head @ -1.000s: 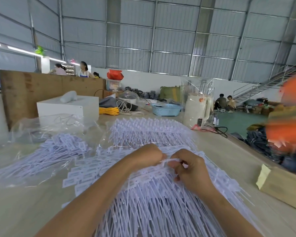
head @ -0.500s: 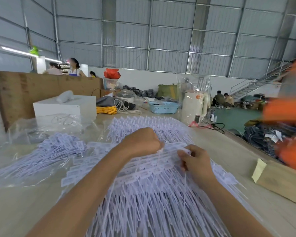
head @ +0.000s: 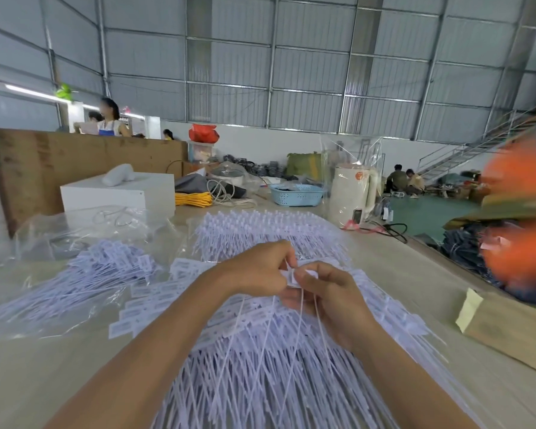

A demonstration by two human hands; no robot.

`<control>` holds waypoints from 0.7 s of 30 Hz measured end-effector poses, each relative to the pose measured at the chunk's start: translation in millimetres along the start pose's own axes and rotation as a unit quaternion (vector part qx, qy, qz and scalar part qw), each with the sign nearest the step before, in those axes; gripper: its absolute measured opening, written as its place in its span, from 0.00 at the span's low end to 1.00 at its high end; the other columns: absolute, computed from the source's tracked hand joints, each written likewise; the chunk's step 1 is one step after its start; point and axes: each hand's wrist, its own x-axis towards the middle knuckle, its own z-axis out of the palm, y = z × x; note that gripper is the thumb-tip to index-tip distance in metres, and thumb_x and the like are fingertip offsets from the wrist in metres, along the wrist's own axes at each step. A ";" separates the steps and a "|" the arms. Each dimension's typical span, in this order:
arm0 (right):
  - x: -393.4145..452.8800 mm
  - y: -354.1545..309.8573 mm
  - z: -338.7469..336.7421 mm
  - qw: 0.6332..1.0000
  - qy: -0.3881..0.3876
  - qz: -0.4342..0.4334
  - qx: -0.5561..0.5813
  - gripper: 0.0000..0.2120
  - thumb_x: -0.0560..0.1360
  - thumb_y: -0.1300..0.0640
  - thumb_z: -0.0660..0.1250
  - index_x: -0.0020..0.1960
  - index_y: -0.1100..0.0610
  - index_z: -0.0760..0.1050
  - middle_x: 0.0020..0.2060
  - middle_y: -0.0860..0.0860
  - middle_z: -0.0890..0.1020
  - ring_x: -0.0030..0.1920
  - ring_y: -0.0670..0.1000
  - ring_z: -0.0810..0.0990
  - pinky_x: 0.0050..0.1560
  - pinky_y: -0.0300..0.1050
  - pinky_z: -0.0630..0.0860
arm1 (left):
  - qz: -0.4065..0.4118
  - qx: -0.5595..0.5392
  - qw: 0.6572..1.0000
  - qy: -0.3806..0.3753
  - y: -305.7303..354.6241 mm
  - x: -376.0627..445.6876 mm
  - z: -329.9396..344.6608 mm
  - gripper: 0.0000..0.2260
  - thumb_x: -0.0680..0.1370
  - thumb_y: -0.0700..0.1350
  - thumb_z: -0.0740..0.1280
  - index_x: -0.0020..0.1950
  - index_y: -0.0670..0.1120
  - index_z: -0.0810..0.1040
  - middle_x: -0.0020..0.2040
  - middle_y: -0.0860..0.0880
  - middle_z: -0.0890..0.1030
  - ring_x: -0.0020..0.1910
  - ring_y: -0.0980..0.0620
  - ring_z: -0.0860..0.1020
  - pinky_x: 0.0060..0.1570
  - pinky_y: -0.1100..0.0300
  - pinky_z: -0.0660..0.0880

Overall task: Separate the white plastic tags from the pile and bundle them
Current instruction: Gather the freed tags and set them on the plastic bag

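Two bare hands work at the desk (head: 28, 382): the left hand (head: 257, 270) and the right hand (head: 328, 301). The white plastic tags with long thin tails (head: 260, 366) are too many to count; they lie in three heaps, one of them inside a clear plastic bag (head: 84, 274). There is one white box (head: 118, 193), one pale blue perforated plastic basket (head: 296, 195), one yellow bundle of cord (head: 194, 199), one cream-coloured jug (head: 350, 196), and one brown paper bag (head: 514, 329). Five people show in the background.
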 end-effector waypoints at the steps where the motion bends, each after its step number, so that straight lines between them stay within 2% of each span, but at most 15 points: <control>1: 0.0 -1.2 1.5 1.000 0.000 0.000 0.004 0.07 0.76 0.64 0.65 0.40 0.62 0.78 0.37 0.61 0.83 0.38 0.58 0.84 0.37 0.47 0.81 | 0.006 -0.007 1.000 0.017 -0.8 0.8 -0.3 0.15 0.73 0.36 0.64 0.55 0.50 0.67 0.49 0.49 0.72 0.47 0.51 0.73 0.42 0.56 0.70; 4: 1.6 -0.5 3.6 1.000 0.018 -0.018 0.005 0.05 0.77 0.64 0.64 0.43 0.63 0.77 0.32 0.58 0.83 0.32 0.52 0.83 0.32 0.42 0.79 | 0.018 -0.006 0.999 0.041 -3.6 3.6 1.3 0.16 0.73 0.38 0.67 0.54 0.52 0.65 0.46 0.53 0.69 0.43 0.59 0.70 0.36 0.60 0.68; 8: 5.5 2.3 1.4 0.997 0.060 -0.035 -0.014 0.03 0.78 0.65 0.63 0.48 0.65 0.74 0.25 0.53 0.77 0.25 0.48 0.76 0.27 0.38 0.75 | 0.001 0.003 0.999 0.036 -10.5 6.5 3.2 0.14 0.74 0.51 0.70 0.55 0.51 0.69 0.52 0.51 0.73 0.49 0.54 0.74 0.45 0.59 0.72; 9: 6.2 1.8 -0.5 0.997 0.059 -0.039 -0.026 0.04 0.78 0.65 0.63 0.47 0.65 0.75 0.25 0.54 0.76 0.25 0.48 0.75 0.27 0.38 0.74 | -0.009 0.019 0.999 0.030 -12.3 6.3 2.1 0.14 0.74 0.54 0.70 0.54 0.50 0.72 0.51 0.51 0.74 0.49 0.53 0.74 0.46 0.58 0.71; 11: 6.8 0.7 -4.3 0.996 0.049 -0.047 -0.049 0.07 0.78 0.64 0.63 0.44 0.64 0.77 0.25 0.54 0.76 0.25 0.48 0.74 0.28 0.39 0.74 | -0.009 0.022 1.000 0.019 -15.8 6.1 0.5 0.15 0.76 0.57 0.67 0.45 0.45 0.76 0.42 0.49 0.75 0.41 0.51 0.74 0.41 0.57 0.69; 13: 6.2 0.7 -6.1 0.997 0.035 -0.045 -0.051 0.06 0.77 0.65 0.64 0.42 0.64 0.78 0.24 0.53 0.76 0.25 0.48 0.75 0.29 0.39 0.76 | -0.001 -0.025 1.000 0.017 -17.5 4.2 -2.1 0.16 0.78 0.54 0.65 0.36 0.44 0.76 0.33 0.48 0.73 0.32 0.52 0.71 0.38 0.58 0.67; 15: 4.7 1.5 -6.8 0.997 0.019 -0.037 -0.067 0.05 0.76 0.65 0.66 0.41 0.64 0.77 0.24 0.53 0.78 0.26 0.48 0.78 0.30 0.40 0.78 | -0.002 -0.052 0.998 0.020 -17.9 3.0 -4.5 0.17 0.79 0.50 0.64 0.31 0.46 0.73 0.30 0.49 0.70 0.28 0.53 0.67 0.35 0.60 0.65; 19: 1.1 1.8 -7.3 0.988 0.008 -0.063 -0.141 0.05 0.75 0.65 0.67 0.41 0.63 0.76 0.25 0.54 0.79 0.28 0.49 0.80 0.29 0.43 0.79 | -0.039 -0.093 0.995 0.008 -17.9 3.0 -1.1 0.17 0.80 0.46 0.63 0.33 0.42 0.69 0.30 0.46 0.66 0.31 0.49 0.64 0.36 0.59 0.61; 21: 1.6 2.4 -6.5 0.981 0.018 -0.085 -0.171 0.06 0.75 0.66 0.67 0.40 0.62 0.76 0.24 0.51 0.78 0.27 0.48 0.79 0.28 0.44 0.79 | -0.056 -0.116 0.992 0.012 -17.5 4.5 2.4 0.18 0.80 0.45 0.64 0.31 0.43 0.67 0.29 0.46 0.65 0.30 0.49 0.63 0.37 0.58 0.60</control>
